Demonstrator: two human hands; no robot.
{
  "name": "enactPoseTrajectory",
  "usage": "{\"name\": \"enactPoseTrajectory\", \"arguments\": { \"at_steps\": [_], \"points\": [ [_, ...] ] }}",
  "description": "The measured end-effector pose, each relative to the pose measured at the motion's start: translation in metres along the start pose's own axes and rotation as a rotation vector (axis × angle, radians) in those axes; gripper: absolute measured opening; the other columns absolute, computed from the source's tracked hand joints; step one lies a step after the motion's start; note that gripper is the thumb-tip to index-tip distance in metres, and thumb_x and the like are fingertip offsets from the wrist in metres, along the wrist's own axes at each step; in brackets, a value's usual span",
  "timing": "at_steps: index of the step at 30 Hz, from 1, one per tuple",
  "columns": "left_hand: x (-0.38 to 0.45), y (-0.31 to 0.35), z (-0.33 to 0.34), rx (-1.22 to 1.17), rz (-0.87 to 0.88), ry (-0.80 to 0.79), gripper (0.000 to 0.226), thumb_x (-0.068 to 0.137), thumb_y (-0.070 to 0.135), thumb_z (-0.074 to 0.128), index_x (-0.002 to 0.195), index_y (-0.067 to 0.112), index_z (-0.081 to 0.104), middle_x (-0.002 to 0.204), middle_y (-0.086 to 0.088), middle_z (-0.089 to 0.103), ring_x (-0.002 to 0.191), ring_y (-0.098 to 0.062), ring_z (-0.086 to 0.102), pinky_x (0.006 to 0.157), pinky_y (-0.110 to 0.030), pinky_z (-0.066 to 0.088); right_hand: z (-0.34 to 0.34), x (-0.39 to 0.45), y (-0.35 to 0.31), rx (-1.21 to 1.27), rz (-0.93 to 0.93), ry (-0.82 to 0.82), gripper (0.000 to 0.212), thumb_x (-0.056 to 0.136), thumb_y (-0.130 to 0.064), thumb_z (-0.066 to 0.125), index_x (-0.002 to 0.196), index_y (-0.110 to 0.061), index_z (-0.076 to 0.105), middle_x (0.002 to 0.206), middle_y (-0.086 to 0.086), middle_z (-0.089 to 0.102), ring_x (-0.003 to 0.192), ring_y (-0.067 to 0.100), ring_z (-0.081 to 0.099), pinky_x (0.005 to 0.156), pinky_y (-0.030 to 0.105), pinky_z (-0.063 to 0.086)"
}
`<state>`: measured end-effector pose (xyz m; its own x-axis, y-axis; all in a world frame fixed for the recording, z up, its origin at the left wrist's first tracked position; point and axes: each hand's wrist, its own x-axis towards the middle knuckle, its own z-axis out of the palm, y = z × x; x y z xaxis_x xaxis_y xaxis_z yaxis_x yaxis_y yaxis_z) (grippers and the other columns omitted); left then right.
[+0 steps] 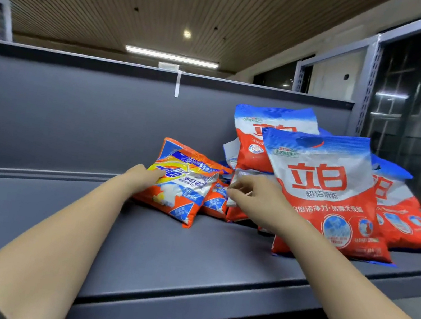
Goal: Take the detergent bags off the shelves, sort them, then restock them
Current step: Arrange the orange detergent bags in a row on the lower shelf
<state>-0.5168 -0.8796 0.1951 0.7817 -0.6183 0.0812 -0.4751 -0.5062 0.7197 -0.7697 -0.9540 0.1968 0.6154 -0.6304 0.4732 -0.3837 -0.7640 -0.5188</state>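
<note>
1. A dark grey metal shelf (pixel 187 255) carries all the detergent bags, which are gathered at its right part, against the grey back panel (pixel 72 114).
2. The small orange, blue and yellow plastic detergent bag (pixel 183 182) lies tilted on the shelf, its long axis going from upper left to lower right, with the printed face turned up towards the camera.
3. The left hand (pixel 142 176) rests on the left edge of this small bag; the fingers are hidden behind and under it, so I cannot tell if they curl round it.
4. A second small orange bag (pixel 215 200) lies just behind it, mostly covered.
5. The right hand (pixel 250 196) is narrow, with fingers curled, and pinches the white edge of a half-hidden bag (pixel 240 176) between the small bags and the large ones.
6. The large red, white and blue bag (pixel 328 195) in front leans back with its blue top edge up; its long axis is nearly upright.
7. Another large bag (pixel 266 138) stands behind it, and a third (pixel 400 216) leans at the right.
8. I count three large bags clearly and two small ones; further bags behind are too hidden to count.
</note>
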Motion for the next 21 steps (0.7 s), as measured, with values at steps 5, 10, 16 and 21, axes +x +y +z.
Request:
{"name": "enactPoseTrajectory", "arguments": {
  "at_steps": [5, 10, 16, 21],
  "points": [
    [0.014, -0.01, -0.002, -0.197, -0.09, -0.051, 0.066, 0.081, 0.053, 0.066, 0.126, 0.008, 0.048, 0.117, -0.009, 0.061, 0.088, -0.024, 0.06, 0.07, -0.03, 0.043, 0.005, 0.007, -0.01, -0.008, 0.016, 0.004, 0.019, 0.093, -0.027, 0.054, 0.101, -0.017, 0.068, 0.087, -0.005, 0.067, 0.089, 0.012, 0.065, 0.086, 0.029, 0.048],
    [0.013, -0.022, -0.02, -0.41, -0.077, -0.121, 0.03, 0.089, 0.019, 0.064, 0.113, 0.001, 0.06, 0.094, -0.016, 0.071, 0.072, -0.028, 0.068, 0.069, -0.037, 0.057, 0.023, 0.034, -0.02, -0.113, 0.006, 0.023, 0.024, 0.091, -0.013, 0.048, 0.099, -0.009, 0.07, 0.103, 0.009, 0.068, 0.097, 0.025, 0.061, 0.082, 0.034, 0.049],
    [0.001, -0.036, -0.045, -0.103, 0.047, 0.505, 0.028, 0.097, 0.025, 0.043, 0.119, 0.013, 0.055, 0.124, -0.013, 0.059, 0.114, -0.037, 0.053, 0.095, -0.04, 0.04, 0.056, 0.056, -0.033, -0.623, -0.076, -0.052, 0.029, 0.099, -0.017, 0.037, 0.112, -0.006, 0.061, 0.119, 0.013, 0.061, 0.11, 0.03, 0.057, 0.081, 0.033, 0.045],
    [-0.023, -0.053, -0.048, -0.125, -0.026, 0.71, 0.027, 0.099, 0.026, 0.038, 0.115, 0.009, 0.052, 0.124, -0.017, 0.057, 0.111, -0.042, 0.051, 0.086, -0.043, 0.04, 0.079, 0.067, -0.029, -0.898, -0.041, -0.238, 0.05, 0.101, -0.046, 0.017, 0.13, -0.026, 0.052, 0.133, 0.006, 0.055, 0.12, 0.026, 0.05, 0.084, 0.035, 0.034]
  ]
}}
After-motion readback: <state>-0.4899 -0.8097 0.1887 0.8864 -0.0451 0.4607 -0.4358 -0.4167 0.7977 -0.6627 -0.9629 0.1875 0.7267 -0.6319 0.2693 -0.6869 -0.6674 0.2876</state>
